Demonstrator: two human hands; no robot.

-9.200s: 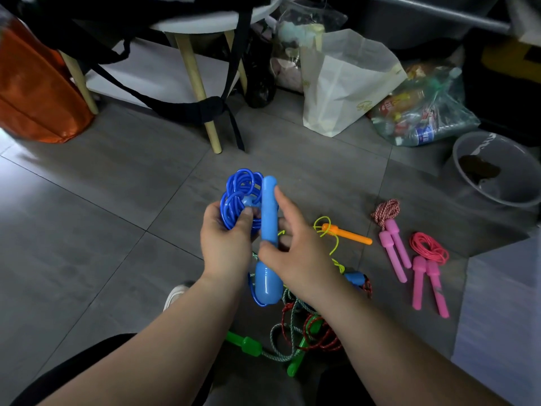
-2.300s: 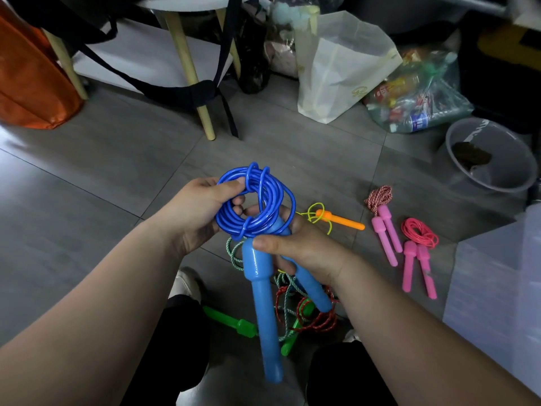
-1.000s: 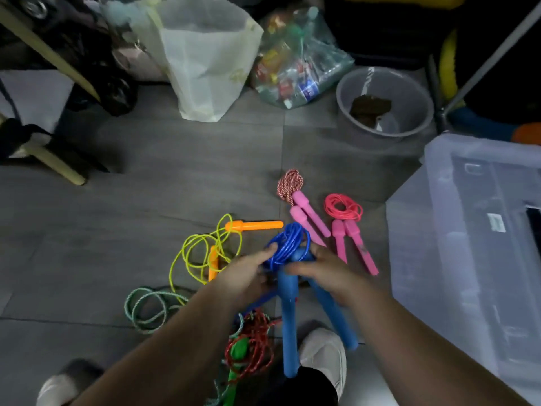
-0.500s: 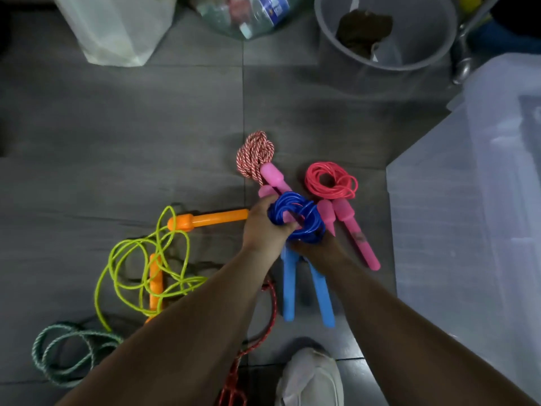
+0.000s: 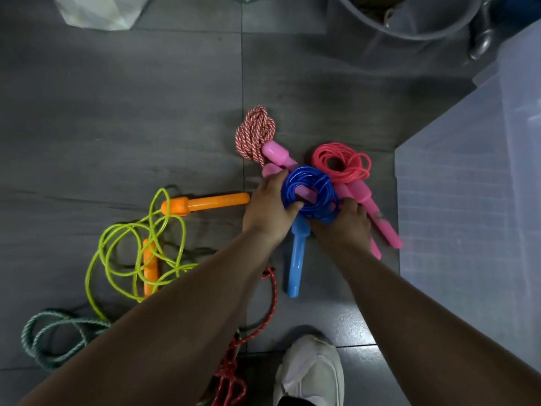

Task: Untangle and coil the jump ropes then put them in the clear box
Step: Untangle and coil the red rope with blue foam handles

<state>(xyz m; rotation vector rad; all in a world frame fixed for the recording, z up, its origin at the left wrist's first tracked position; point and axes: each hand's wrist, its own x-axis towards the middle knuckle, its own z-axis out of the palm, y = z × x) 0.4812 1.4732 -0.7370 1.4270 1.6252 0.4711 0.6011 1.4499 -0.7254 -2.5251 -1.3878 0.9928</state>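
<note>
Left hand [image 5: 266, 209] and right hand [image 5: 342, 227] on bare forearms [image 5: 181, 315], plus one white sneaker [image 5: 310, 373].

— Which ropes are coiled?
— The blue rope [image 5: 310, 194], gripped by the left hand [image 5: 266, 206] and right hand [image 5: 342, 227]. It overlaps the striped rope [image 5: 256, 133], next to the pink rope [image 5: 341, 162], near the clear box [image 5: 468, 200].
— And loose?
— The yellow-green rope [image 5: 150, 268], teal rope [image 5: 27, 342] and red rope [image 5: 231, 376] sprawl on the floor, left.

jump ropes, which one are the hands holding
The blue jump rope: left hand and right hand grip its coil; the others lie on the floor.
</note>
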